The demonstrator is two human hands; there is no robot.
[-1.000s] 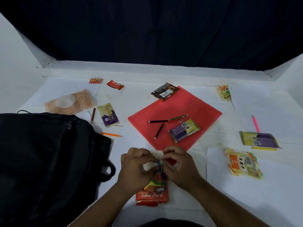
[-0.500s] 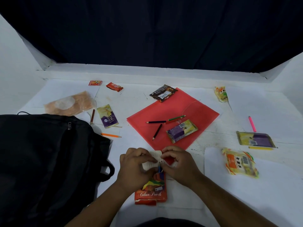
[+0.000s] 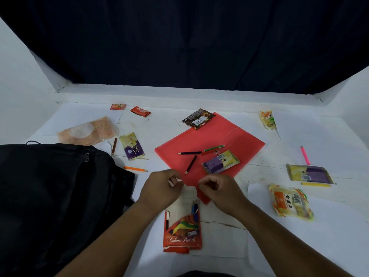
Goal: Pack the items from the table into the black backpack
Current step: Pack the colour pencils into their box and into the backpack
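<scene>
Black backpack (image 3: 56, 196) lying left of the colour pencil box (image 3: 182, 226) on the white surface (image 3: 329, 236). Left hand (image 3: 161, 189) pinching the box's white flap; right hand (image 3: 221, 191) curled, pinching its top edge. Red folder (image 3: 229, 134) beyond the box, loose pencils upon it.

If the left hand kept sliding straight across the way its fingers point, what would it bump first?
Most likely the right hand, which faces it just across the white flap of the orange colour pencil box. The left hand is very close already.
</scene>
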